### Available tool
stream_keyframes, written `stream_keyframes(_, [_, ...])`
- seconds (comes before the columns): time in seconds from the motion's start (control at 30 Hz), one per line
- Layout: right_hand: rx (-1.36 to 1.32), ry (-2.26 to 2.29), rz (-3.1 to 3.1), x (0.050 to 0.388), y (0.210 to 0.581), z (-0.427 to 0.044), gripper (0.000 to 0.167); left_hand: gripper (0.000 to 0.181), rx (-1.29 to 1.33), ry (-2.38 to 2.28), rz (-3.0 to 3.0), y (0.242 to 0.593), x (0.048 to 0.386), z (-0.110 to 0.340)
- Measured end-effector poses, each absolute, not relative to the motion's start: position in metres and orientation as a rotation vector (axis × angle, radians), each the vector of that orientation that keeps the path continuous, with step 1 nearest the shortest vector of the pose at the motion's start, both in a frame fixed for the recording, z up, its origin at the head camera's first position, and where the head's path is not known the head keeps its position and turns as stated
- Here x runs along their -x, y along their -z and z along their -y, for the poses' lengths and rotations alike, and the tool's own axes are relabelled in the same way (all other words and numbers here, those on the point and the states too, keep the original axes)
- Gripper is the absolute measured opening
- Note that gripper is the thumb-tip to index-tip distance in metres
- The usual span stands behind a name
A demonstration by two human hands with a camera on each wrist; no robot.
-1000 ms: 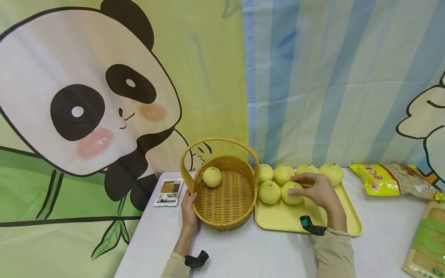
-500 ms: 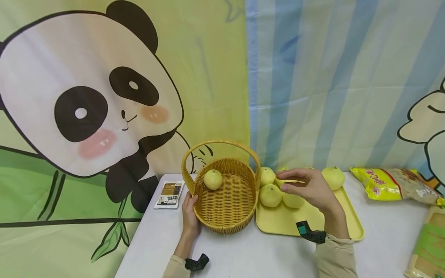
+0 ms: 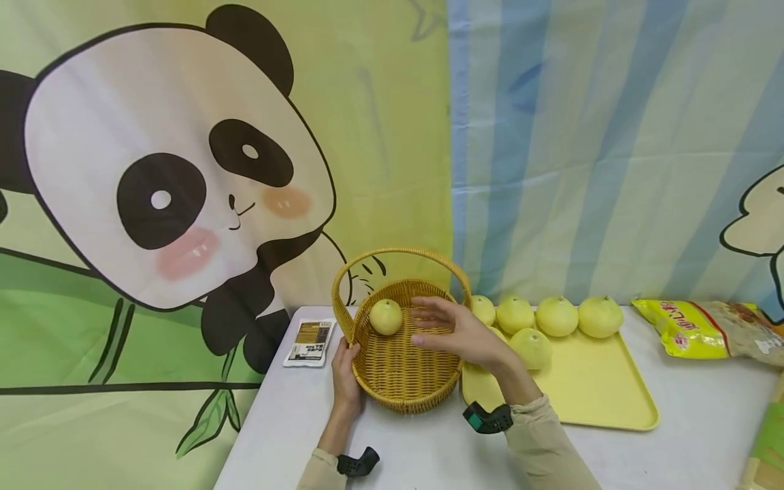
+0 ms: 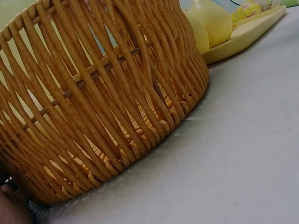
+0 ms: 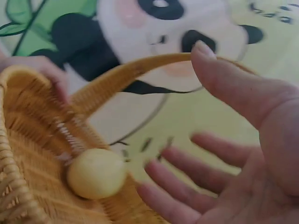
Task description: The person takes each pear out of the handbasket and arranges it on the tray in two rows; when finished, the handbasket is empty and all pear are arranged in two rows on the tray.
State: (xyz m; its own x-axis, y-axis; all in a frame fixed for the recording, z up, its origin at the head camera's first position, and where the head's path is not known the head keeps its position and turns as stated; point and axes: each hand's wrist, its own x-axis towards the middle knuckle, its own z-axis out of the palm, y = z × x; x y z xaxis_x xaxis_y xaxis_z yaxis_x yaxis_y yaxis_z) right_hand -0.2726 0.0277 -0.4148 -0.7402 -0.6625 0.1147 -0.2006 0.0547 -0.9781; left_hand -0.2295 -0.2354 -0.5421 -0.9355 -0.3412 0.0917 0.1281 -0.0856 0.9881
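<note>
A round wicker basket (image 3: 407, 371) with a tall arched handle stands on the table. My left hand (image 3: 348, 381) grips its left rim, thumb over the edge. One round pale-yellow fruit (image 3: 386, 317) lies inside, at the basket's left back. My right hand (image 3: 456, 333) hovers over the basket's right side, fingers spread and holding nothing; the right wrist view shows its bare palm (image 5: 247, 191) near the fruit (image 5: 96, 173). To the right, a yellow tray (image 3: 603, 388) bears several similar fruits (image 3: 557, 316), partly hidden by my right hand and forearm.
A small white-and-brown packet (image 3: 310, 343) lies left of the basket. Right of the tray lies a yellow food bag (image 3: 692, 330), and a green-banded package (image 3: 768, 442) is cut off at the right edge. A panda-print curtain (image 3: 392, 170) hangs directly behind the table.
My right hand has left the front fruit on the tray and moved left, over the basket, carrying nothing. The left hand keeps its hold on the rim. The head view has shifted slightly.
</note>
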Motion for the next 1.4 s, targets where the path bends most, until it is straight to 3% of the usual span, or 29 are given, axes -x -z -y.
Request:
stream_keyframes(0.2, [0.486,1.722,-2.005,0.297,0.415,0.01,0.095,0.052,-0.223,2.093,1.869,0.541,0.227,0.235])
stream_keyframes(0.37, [0.176,1.806,-1.969,0.322,0.426,0.036,0.1,0.051,-0.206,2.108,1.866,0.543,0.229,0.236])
stream_keyframes(0.53, [0.032,1.831,-1.956,0.336,0.447,0.062,0.098,0.051,-0.196,2.108,1.86,0.544,0.229,0.237])
stream_keyframes(0.87, [0.124,1.799,-2.119,0.337,0.46,0.096,0.087,0.053,-0.22,2.066,1.908,0.543,0.229,0.236])
stream_keyframes(1.4, [0.222,1.782,-2.244,0.335,0.455,0.089,0.054,0.05,-0.223,2.061,1.905,0.54,0.228,0.235])
